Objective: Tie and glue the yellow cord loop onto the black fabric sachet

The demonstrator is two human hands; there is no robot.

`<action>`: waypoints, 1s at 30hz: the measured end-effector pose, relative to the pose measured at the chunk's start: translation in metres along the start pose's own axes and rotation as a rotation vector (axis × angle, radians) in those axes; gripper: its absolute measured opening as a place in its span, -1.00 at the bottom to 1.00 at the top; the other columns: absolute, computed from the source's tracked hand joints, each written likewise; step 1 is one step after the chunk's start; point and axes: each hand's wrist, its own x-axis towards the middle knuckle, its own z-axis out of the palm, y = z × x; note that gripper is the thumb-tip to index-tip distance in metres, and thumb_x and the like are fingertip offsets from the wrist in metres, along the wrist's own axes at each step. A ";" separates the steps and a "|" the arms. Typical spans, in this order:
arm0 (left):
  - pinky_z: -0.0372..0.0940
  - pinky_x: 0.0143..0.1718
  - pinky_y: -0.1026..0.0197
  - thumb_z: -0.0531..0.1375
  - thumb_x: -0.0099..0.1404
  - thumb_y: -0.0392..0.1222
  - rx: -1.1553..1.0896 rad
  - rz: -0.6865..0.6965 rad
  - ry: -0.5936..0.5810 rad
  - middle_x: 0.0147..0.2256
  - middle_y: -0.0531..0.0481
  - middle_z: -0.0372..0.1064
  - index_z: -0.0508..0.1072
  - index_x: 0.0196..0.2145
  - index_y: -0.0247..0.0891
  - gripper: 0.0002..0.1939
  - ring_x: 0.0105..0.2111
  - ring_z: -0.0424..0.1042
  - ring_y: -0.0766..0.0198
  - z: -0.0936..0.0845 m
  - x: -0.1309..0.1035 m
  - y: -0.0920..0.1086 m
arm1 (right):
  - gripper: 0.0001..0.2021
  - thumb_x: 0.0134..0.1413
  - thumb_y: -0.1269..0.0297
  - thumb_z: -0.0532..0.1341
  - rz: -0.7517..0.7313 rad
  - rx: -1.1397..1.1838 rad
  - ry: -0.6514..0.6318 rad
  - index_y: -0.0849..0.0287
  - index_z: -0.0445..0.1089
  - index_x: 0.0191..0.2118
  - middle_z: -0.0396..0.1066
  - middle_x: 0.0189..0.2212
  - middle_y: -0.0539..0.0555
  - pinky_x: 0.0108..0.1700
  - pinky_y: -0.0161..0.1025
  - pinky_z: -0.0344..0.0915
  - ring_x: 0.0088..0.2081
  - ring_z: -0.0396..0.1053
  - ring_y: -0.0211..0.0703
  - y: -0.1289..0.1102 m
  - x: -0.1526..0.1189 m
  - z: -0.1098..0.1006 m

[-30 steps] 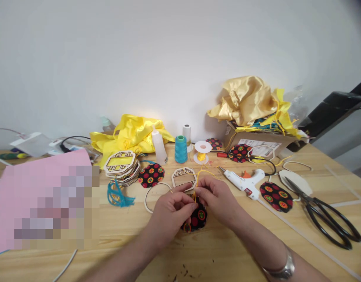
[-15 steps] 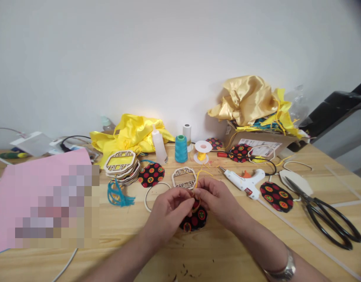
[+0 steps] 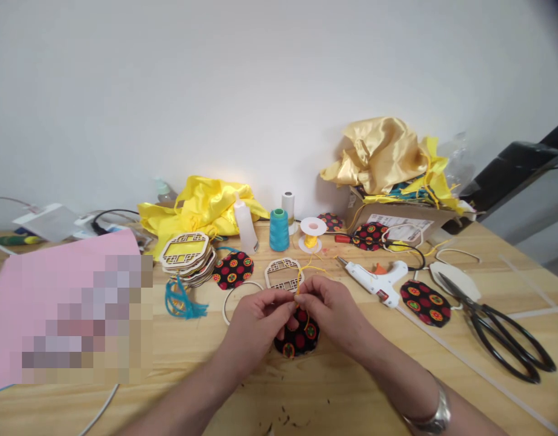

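Both my hands meet near the middle of the table, fingertips pinched together. My left hand (image 3: 263, 318) and my right hand (image 3: 329, 312) are closed on a thin yellow cord (image 3: 299, 282), whose loose ends stick up past my fingers. Under the fingertips lies a black fabric piece (image 3: 301, 342) with red and orange flower rounds, partly hidden by my hands. Just beyond is a pale wooden lattice frame (image 3: 270, 277). A thin white ring (image 3: 225, 306) lies to the left, partly behind my left hand.
To the right are a white glue gun (image 3: 383, 280), black-handled scissors (image 3: 497, 339) and another patterned piece (image 3: 425, 303). Behind stand a blue thread cone (image 3: 279, 231), a yellow cord spool (image 3: 312, 227) and a squeeze bottle (image 3: 246, 225). Stacked lattice frames (image 3: 185, 249) and pink paper (image 3: 69, 272) are left.
My fingertips have drawn closer together on the cord and shifted slightly left. More of the black patterned fabric shows below them.
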 end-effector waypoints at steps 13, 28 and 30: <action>0.01 -0.61 0.39 0.26 0.06 -0.23 -0.301 -0.015 -0.139 -0.69 0.15 0.25 0.53 -0.47 -0.31 -0.90 -0.66 0.14 0.49 -0.008 0.006 -0.009 | -0.88 -0.17 0.33 0.20 0.210 0.491 -0.175 0.21 0.23 -0.54 0.14 -0.73 -0.15 -0.62 -0.42 -0.06 -0.67 0.02 -0.43 -0.008 0.003 -0.006; -0.03 -0.60 0.38 0.31 0.00 -0.22 -0.330 -0.028 -0.143 -0.67 0.11 0.28 0.54 -0.52 -0.32 -0.91 -0.65 0.12 0.49 -0.010 0.007 -0.012 | -0.81 -0.21 0.25 0.27 0.233 0.565 -0.231 0.23 0.26 -0.52 0.19 -0.72 -0.15 -0.63 -0.45 -0.06 -0.69 0.05 -0.45 -0.006 0.002 -0.006; -0.02 -0.60 0.38 0.30 0.01 -0.22 -0.319 -0.022 -0.126 -0.68 0.12 0.27 0.54 -0.52 -0.31 -0.91 -0.65 0.12 0.48 -0.010 0.007 -0.013 | -0.83 -0.20 0.25 0.26 0.229 0.557 -0.235 0.23 0.28 -0.52 0.17 -0.74 -0.15 -0.63 -0.44 -0.06 -0.69 0.05 -0.45 -0.006 0.002 -0.006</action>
